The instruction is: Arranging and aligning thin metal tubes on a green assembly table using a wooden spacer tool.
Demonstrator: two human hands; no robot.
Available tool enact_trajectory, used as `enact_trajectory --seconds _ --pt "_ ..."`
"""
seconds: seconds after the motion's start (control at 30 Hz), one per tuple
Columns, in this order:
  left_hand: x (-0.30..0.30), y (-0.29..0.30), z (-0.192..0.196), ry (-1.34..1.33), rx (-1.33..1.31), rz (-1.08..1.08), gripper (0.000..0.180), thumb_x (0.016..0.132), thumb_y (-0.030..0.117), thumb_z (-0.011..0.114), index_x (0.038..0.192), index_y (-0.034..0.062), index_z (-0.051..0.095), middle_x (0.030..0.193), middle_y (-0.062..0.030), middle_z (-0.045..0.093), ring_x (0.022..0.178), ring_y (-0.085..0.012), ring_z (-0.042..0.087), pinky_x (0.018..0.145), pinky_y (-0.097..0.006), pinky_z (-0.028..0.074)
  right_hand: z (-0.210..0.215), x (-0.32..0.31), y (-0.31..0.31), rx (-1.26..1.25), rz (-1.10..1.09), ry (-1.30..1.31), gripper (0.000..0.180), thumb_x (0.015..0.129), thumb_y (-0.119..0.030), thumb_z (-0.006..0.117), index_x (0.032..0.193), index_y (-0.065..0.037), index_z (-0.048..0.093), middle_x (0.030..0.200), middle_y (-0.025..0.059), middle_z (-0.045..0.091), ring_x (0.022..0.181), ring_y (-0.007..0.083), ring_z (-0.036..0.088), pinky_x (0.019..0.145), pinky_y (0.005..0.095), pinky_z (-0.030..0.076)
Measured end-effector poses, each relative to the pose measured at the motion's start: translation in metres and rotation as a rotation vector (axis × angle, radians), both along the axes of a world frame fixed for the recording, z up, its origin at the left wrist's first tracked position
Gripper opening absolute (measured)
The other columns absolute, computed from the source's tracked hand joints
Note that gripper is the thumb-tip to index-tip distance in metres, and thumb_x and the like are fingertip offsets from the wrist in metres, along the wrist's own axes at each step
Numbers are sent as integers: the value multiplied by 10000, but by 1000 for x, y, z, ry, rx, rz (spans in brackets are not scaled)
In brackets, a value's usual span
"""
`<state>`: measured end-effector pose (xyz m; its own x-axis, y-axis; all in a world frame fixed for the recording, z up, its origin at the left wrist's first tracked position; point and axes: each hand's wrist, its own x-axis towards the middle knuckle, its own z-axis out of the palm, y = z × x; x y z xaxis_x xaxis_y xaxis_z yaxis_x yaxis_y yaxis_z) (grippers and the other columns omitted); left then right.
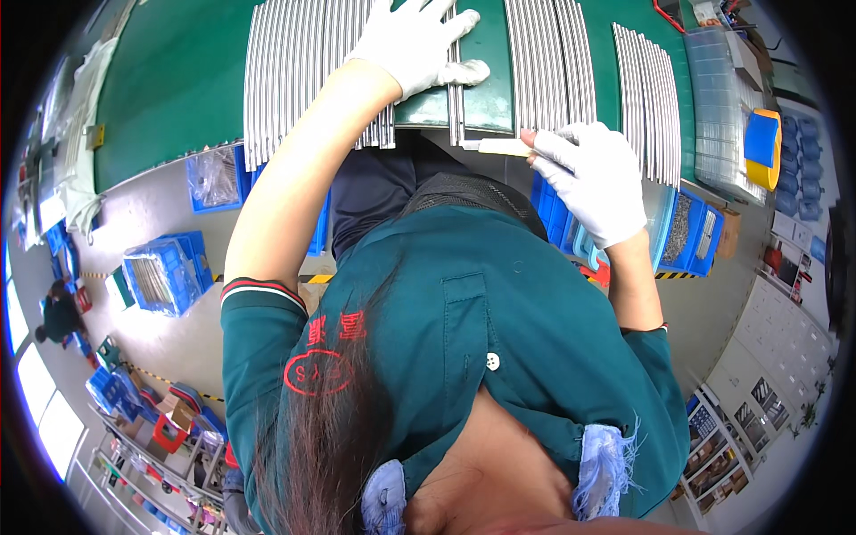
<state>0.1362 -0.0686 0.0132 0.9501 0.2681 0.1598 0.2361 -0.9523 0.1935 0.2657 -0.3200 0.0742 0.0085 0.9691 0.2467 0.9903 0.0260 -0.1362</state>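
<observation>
Rods (456, 116) touch the splayed left hand (406, 43); the right hand (596, 174) pinches a tool (504, 146).

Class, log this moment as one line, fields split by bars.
white-gloved left hand: spread over slim silver metal rods | white-gloved right hand: holding slim pale tool, tip near rod ends | surface: green tabletop

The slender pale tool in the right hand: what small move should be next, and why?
Perhaps ease the slender pale tool against the near end of the silver metal rods under the white-gloved left hand: the tool's tip is very close, and that hand rests across them.
</observation>
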Motion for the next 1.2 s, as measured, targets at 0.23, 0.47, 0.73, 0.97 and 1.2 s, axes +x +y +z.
enact_trajectory --seconds 0.23,0.47,0.73,0.97,1.2 --pt "5 -6 25 191 7 26 843 913 695 522 1507 98 507 1577 -235 433 1464 -404 402 1219 -610 218 2 3 3 51 -61 -37 238 845 -277 773 1076 -222 784 778 5 625 727 212 608 625 354 473" --pt "-4 1 19 123 2 43 899 880 722 546 1529 103 480 1564 -226 454 1443 -421 417 1211 -609 228 -4 0 0 -12 -3 6 251 850 -272 770 1093 -214 789 802 -6 650 724 202 610 620 350 482" --pt "-4 0 33 234 17 55 900 883 719 537 1518 83 485 1540 -222 480 1427 -419 433 1204 -595 246 -3 -3 4 -6 109 -10 270 865 -257 752 1120 -175 784 836 -3 649 764 195 600 674 351 481" --pt "7 -9 35 235 -15 20 864 901 686 547 1507 73 493 1546 -225 460 1445 -394 419 1216 -590 232 -8 0 -1 -14 163 -18 276 866 -261 748 1126 -175 783 836 0 646 757 198 597 656 355 477" --pt "10 -14 26 226 -94 0 850 911 669 544 1513 72 486 1536 -226 458 1448 -370 407 1215 -597 234 -4 -1 -4 -28 151 -13 265 867 -259 746 1119 -184 784 842 -3 652 763 202 602 652 366 481"
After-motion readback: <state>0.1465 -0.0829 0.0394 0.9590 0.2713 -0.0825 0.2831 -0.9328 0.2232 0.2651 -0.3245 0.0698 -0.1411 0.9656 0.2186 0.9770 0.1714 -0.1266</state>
